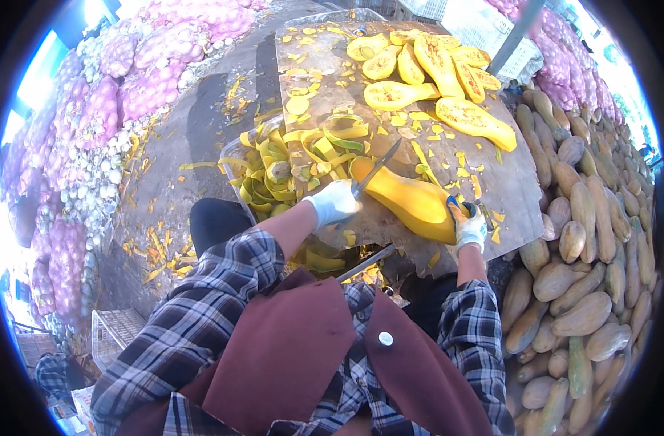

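My left hand, in a white glove, is closed round the handle of a knife. Its blade points up and to the right, crossing over the narrow neck of a peeled yellow-orange squash. This squash lies on a worn board in front of me, its wide end toward the right. My right hand, in a white and blue glove, grips that wide end. Farther back on the board are several halved squashes, many with their seedy cut faces up. Scraps of yellow peel are strewn around them.
Left of the board, long peel strips fill a container. A big pile of unpeeled tan squashes lies on the right. Net bags of onions are heaped at left. White crates stand behind the board, and another crate at lower left.
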### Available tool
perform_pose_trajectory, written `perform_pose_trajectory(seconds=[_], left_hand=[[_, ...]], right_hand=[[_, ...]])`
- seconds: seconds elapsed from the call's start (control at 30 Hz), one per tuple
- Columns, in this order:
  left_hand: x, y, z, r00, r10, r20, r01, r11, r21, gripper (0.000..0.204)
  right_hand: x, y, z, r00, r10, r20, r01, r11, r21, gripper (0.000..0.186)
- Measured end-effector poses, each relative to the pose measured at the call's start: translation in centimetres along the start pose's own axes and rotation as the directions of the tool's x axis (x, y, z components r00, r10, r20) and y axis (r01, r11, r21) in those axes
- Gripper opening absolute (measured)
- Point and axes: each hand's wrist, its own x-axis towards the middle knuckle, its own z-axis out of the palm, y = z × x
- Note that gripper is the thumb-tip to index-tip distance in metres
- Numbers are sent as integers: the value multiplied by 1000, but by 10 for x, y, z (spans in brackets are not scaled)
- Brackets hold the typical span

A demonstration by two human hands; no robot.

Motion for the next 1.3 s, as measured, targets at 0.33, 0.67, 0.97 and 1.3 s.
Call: perform_pose_trajectory(seconds=[0.33,0.67,0.97,1.3], left_hand=[[17,-8,47,996,-87,-21,88,993,76,41],[0,-51,14,948,-313,-55,201,726,-658,13],[-48,-105,10,704,-675,-220,43,350,-936,18],[-63,-47,-17,894,-347,-285,160,839,-519,45]], right_hand=[[6,15,4,997,-65,-39,64,998,-26,79],[-13,28,8,944,-327,40,327,945,10,77],[-54,-15,-13,885,-250,394,399,844,-359,139],[-72,-81,15,839,-244,486,478,758,-443,130]])
